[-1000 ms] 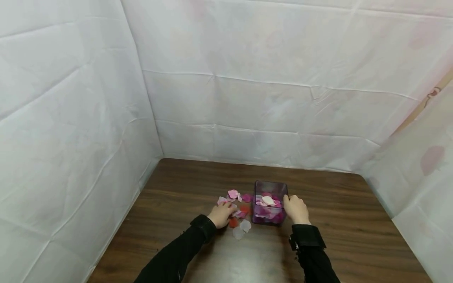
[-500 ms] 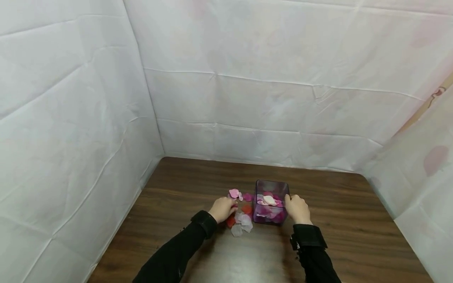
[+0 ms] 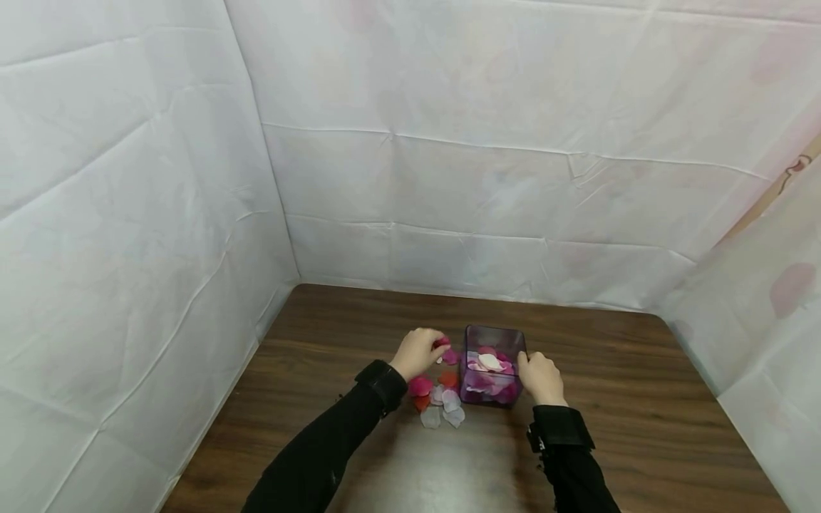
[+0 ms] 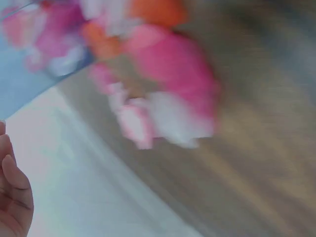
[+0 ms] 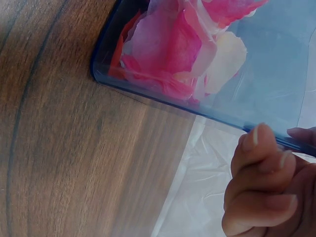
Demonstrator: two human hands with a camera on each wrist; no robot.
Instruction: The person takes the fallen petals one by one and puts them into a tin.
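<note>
Left hand (image 3: 420, 351) moved up — petals (image 3: 441, 343) pinched

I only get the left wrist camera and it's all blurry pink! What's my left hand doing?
Observer: In the head view, the left hand is above the loose petals on the table, pinching what looks like a pink petal.
Child: Where's the box?
Observer: The purple box stands just right of that hand, with more petals inside it.
Child: Is anybody holding it?
Observer: Yes. The right hand grips its right rim; the right wrist view shows the fingers on the edge.
</note>
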